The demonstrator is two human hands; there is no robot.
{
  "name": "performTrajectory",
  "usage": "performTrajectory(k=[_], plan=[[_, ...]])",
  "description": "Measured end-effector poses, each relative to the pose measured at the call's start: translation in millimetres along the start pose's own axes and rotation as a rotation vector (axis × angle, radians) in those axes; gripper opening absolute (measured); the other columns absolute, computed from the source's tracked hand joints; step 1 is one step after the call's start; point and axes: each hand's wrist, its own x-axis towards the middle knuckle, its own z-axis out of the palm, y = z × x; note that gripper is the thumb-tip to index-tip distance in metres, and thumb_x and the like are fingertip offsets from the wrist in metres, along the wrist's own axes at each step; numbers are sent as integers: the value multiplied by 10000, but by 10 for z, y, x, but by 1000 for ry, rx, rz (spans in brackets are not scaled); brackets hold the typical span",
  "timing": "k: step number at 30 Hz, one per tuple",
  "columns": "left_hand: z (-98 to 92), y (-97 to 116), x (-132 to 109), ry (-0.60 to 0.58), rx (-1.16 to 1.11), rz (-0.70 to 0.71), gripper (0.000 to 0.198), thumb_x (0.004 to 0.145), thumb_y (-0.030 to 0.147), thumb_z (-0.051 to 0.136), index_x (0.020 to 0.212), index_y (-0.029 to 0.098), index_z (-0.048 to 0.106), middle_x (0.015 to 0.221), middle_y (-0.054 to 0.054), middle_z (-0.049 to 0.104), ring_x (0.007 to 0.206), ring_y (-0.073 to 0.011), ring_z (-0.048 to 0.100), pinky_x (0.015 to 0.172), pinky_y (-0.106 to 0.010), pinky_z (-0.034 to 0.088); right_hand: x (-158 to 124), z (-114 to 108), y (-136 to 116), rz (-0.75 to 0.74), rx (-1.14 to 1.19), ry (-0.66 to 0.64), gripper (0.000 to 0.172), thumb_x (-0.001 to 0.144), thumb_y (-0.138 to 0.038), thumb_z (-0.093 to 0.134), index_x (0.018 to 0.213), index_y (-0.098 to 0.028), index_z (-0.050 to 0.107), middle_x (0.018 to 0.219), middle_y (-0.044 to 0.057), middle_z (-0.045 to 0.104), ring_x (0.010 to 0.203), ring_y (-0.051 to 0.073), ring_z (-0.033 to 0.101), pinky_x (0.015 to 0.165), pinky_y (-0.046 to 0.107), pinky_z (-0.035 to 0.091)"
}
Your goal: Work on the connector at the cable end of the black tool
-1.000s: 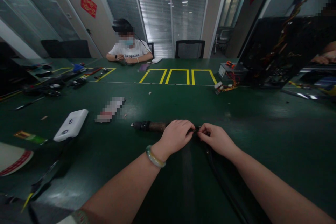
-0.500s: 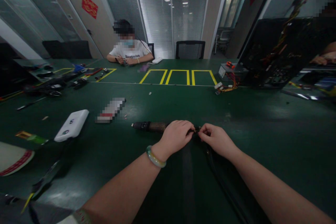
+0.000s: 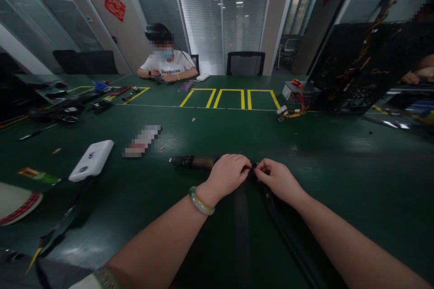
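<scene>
Grasping one dark cylindrical tool (image 3: 202,163), one black cable (image 3: 287,237), two hands (image 3: 228,174) (image 3: 282,181) close together

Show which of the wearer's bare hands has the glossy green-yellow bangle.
The left hand, at the dark cylindrical tool: the round bangle circles its wrist. The right hand has none.

Curled left hand (image 3: 228,174) and pinching right hand (image 3: 280,180) nearly meet.
</scene>
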Motion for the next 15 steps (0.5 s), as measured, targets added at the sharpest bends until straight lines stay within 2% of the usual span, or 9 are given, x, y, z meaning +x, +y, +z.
performTrajectory(k=[15], plan=[[-37, 33, -10, 4, 7, -8, 100, 903, 218, 584, 998, 202, 609, 1016, -23, 656, 979, -199, 603, 871, -369, 458, 17, -18, 49, -35, 22, -35, 144, 853, -329, 556, 814, -206, 622, 713, -15, 670, 637, 146, 612, 566, 240, 401]])
